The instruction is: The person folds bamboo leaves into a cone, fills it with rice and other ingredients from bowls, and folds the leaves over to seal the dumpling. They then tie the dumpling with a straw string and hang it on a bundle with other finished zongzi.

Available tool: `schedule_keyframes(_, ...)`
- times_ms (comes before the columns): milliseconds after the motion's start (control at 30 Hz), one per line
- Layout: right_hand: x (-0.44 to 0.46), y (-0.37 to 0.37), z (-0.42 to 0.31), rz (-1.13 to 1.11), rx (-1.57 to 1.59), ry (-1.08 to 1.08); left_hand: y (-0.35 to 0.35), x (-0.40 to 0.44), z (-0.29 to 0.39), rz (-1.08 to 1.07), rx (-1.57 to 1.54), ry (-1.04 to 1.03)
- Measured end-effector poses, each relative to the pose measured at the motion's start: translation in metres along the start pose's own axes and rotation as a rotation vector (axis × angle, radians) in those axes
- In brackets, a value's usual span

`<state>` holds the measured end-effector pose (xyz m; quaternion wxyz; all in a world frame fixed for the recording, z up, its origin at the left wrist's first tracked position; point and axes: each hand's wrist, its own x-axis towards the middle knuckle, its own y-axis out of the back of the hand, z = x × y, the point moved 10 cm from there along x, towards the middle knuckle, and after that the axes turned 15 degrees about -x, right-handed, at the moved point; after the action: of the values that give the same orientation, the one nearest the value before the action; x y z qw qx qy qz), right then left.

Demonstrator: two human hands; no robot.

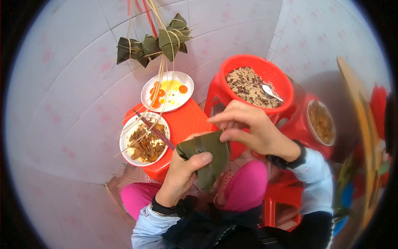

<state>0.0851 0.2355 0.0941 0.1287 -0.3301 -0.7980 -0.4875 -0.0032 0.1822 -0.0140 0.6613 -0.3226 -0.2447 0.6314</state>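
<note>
Gripping the folded leaf parcel [212, 159] at centre, the left hand [181, 173] pressed its thumb across the front, fingers mostly hidden. At two o'clock, the right hand [255, 128] held thumb and forefinger parted near the leaf's edge (whether they pinched it, I couldn't tell). A red basin [287, 88] lay at one.

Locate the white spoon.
In the head view, the white spoon lies right of centre, on the grain mixture in the red basin, just beyond the right hand.
</note>
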Motion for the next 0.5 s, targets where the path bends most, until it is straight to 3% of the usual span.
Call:
schedule_keyframes(67, -0.004, -0.004, 0.034, 0.044, 0.308, -0.273, 0.000, -0.002, -0.007, -0.025, -0.265, 0.062)
schedule_keyframes(133, -0.008, 0.003, 0.042, 0.130, 0.290, -0.256, 0.012, 0.000, -0.010, -0.008, -0.249, 0.019)
schedule_keyframes(200, -0.020, 0.008, 0.045, 0.212, 0.280, -0.302, 0.027, -0.001, -0.010, 0.090, -0.561, -0.041)
schedule_keyframes(267, -0.031, 0.003, 0.026, 0.276, 0.071, -0.179, 0.030, 0.002, -0.008, 0.105, -0.601, -0.077)
schedule_keyframes(333, -0.047, -0.017, 0.031, 0.315, 0.250, -0.251, 0.022, 0.004, -0.005, 0.034, -0.721, -0.088)
schedule_keyframes(500, -0.056, -0.022, 0.015, 0.448, 0.100, -0.130, 0.021, 0.006, -0.007, 0.080, -0.712, -0.091)
